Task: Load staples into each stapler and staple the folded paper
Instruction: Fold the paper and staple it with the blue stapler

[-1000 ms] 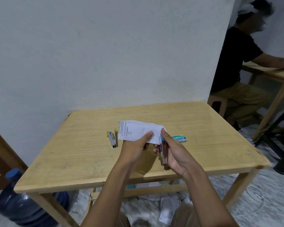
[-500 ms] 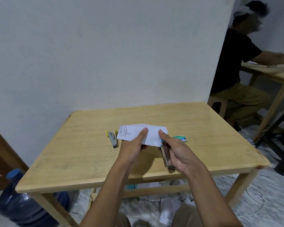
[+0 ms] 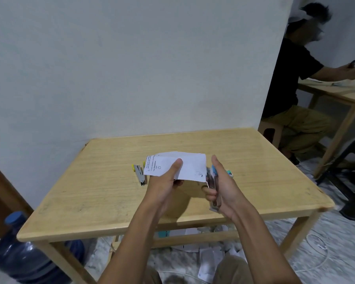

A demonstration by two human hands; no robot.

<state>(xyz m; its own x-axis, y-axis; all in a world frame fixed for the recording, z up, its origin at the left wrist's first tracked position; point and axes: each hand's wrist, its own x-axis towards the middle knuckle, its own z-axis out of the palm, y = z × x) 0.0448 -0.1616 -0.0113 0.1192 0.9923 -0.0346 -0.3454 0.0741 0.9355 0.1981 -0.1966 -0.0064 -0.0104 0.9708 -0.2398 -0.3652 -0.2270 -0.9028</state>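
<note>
My left hand pinches a folded white paper above the middle of the wooden table. Just to its right, my right hand grips a blue-tipped metal stapler, whose front end touches the paper's right edge. A second stapler with yellow trim lies flat on the table to the left of the paper. A small green staple box shows partly behind my right hand.
A blue water jug stands on the floor at the table's left front corner. Scraps of paper lie under the table. At the right, another person sits at a second table, beside a dark stool.
The paper has turned flatter and shifted slightly right. My right hand with the stapler has come apart a little from the paper's edge. The person at the right has raised an arm.
</note>
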